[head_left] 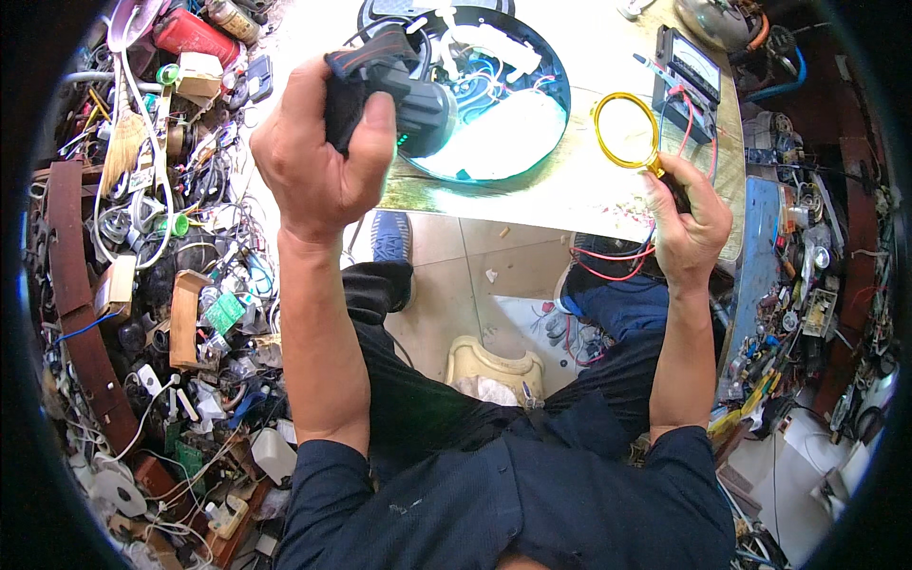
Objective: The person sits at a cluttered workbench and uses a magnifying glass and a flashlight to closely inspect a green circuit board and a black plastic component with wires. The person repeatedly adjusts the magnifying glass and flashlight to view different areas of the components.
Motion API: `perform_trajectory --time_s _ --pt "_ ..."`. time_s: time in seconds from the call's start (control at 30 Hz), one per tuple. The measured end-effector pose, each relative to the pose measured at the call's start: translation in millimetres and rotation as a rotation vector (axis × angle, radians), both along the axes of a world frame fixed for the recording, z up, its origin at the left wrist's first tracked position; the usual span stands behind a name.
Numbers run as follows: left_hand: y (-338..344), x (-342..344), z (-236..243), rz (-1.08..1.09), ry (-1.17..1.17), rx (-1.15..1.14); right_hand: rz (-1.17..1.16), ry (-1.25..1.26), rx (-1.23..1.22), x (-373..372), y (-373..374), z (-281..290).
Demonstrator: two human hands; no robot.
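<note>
My left hand (318,157) is wrapped tight around a black motor part (394,95) with wires on it. I hold it up over the table edge, just in front of the round open machine (532,95). My right hand (689,223) is closed on the dark handle of a magnifying glass (627,130) with a yellow ring. The ring sits above the shiny table (570,190), near a black meter (692,71) with red wires. Piles of old parts and cables (171,266) lie all along my left side.
</note>
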State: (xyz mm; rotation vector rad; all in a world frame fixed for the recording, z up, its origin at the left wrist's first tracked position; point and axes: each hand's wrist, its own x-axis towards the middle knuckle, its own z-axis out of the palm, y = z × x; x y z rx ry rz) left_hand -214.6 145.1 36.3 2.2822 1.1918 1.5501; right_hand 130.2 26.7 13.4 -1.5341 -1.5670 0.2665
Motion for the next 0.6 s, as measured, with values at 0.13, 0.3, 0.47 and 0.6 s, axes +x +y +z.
perform_trajectory --time_s 0.13,0.3,0.47,0.6 --pt "-1 3 2 0.024 -0.017 -0.033 -0.016 -0.088 0.041 11 -1 -5" --pt "3 8 -2 0.015 0.038 -0.004 -0.014 -0.059 0.016 -3 1 4" --pt "5 17 -1 -0.015 0.047 0.003 0.092 -0.077 0.054 -10 5 10" --pt "7 19 1 -0.026 0.079 0.019 0.189 -0.051 0.061 -17 7 12"
